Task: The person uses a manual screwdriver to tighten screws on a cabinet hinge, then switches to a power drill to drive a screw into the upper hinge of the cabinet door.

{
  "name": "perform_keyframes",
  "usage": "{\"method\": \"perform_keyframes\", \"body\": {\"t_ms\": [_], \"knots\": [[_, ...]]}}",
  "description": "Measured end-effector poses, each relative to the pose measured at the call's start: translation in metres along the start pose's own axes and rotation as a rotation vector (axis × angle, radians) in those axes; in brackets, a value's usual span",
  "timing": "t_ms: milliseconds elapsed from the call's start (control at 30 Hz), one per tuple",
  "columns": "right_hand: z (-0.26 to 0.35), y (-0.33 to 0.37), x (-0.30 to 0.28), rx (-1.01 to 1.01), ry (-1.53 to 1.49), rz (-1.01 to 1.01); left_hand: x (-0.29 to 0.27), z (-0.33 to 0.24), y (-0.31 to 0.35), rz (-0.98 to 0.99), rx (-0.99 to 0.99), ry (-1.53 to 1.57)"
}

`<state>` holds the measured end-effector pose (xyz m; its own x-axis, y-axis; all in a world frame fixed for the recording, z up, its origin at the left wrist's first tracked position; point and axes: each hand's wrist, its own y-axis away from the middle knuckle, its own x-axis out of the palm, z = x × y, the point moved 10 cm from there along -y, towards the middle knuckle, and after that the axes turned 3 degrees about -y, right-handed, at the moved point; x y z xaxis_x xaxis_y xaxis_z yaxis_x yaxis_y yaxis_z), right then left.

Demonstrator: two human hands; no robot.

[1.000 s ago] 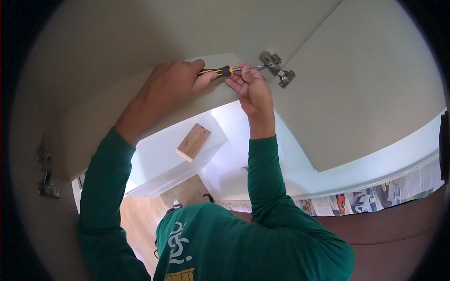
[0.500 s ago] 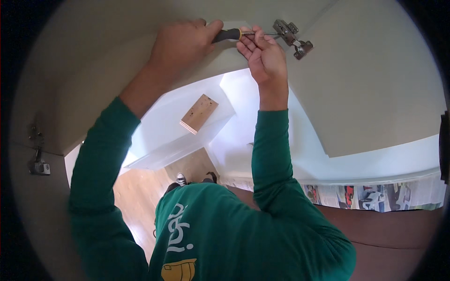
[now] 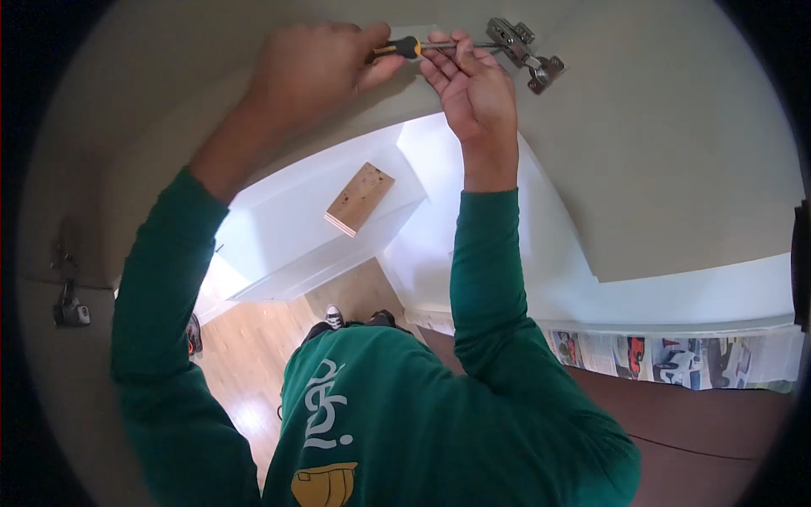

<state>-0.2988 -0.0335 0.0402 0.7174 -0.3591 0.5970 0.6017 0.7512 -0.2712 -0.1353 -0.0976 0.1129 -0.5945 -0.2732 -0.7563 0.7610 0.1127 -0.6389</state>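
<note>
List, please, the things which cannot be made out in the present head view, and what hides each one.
All in the head view:
Tip of the screwdriver: lost at the right hinge; screw contact unclear.
Rear end of its handle: covered by the left hand, itself blurred.
Left hinge: upper part blurred and in shadow.
Dark object by the left sleeve: mostly covered by it.
</note>
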Motion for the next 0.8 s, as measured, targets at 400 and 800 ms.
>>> {"method": "perform_keyframes", "body": {"t_ms": [400, 800], "knots": [[-0.003, -0.004, -0.017, -0.009, -0.028, -0.036, 0.074, 0.017, 0.007, 0.730, -0.403, 1.247], [0.003, -0.006, -0.010, -0.082, -0.103, -0.092, -0.031, -0.010, -0.017, 0.417, -0.201, 0.682]]}}
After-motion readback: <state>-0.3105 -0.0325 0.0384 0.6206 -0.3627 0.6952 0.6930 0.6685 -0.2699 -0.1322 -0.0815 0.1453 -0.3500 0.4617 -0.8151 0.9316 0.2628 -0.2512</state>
